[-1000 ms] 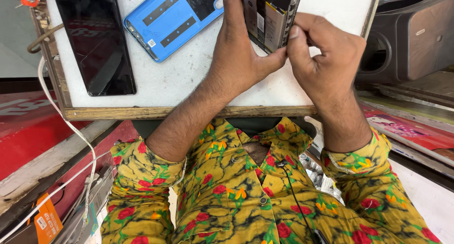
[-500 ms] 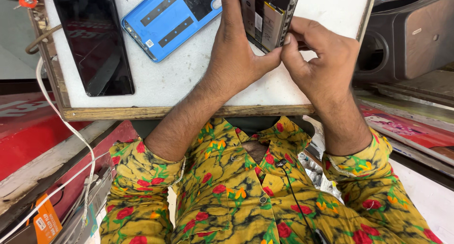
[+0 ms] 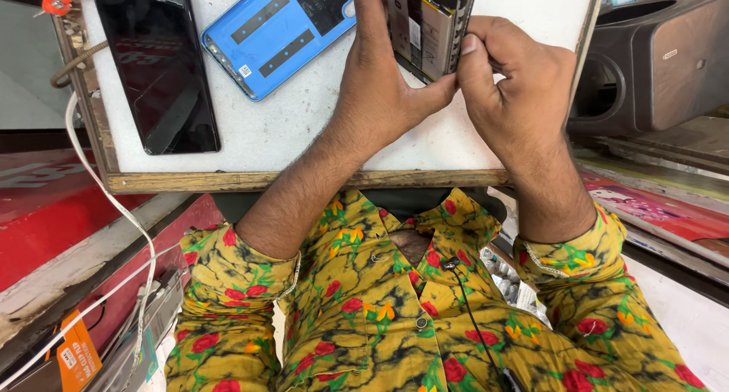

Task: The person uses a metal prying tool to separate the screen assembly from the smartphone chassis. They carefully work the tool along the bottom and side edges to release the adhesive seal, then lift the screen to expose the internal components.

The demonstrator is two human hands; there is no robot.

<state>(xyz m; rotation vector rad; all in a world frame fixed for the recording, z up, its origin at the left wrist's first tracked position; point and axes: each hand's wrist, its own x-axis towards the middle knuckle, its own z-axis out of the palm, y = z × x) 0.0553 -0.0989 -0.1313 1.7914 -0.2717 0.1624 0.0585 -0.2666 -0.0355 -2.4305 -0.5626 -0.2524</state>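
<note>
An opened phone body (image 3: 429,24) with its battery and inner parts showing stands on edge over the white work board (image 3: 304,126). My left hand (image 3: 380,81) grips it from the left side, thumb under its lower corner. My right hand (image 3: 512,85) pinches its right edge with thumb and bent fingers. A blue phone back cover (image 3: 277,31) lies inner side up just left of my left hand. A black phone screen (image 3: 156,62) lies flat at the board's left.
The board has a wooden frame (image 3: 250,181) along its near edge. A dark speaker box (image 3: 653,66) stands to the right. White cables (image 3: 114,210) hang at the left over a red surface (image 3: 45,225). My yellow flowered shirt fills the bottom.
My right hand has shifted up along the phone body's right edge and closed tighter on it. My left hand and the phone stay nearly still.
</note>
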